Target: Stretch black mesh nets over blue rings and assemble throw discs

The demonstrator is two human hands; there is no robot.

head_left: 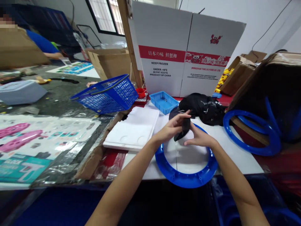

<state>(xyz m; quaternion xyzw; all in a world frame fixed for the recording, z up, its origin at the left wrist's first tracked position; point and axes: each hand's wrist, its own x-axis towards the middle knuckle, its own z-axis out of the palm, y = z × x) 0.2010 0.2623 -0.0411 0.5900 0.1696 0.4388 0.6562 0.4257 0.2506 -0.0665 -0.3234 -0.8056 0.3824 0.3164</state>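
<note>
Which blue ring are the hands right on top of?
The blue ring lying flat on the white board, right under both hands, which hold a small black piece. The other blue ring is off to the right, leaning against a brown box, untouched.

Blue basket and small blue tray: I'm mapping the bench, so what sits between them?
In the head view, a red cup on a small dark mat sits between the blue basket and the small blue tray.

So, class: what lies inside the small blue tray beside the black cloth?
The small blue tray holds a few tiny dark bits at its middle, too small to identify. Its near wall hides part of the floor.
</note>
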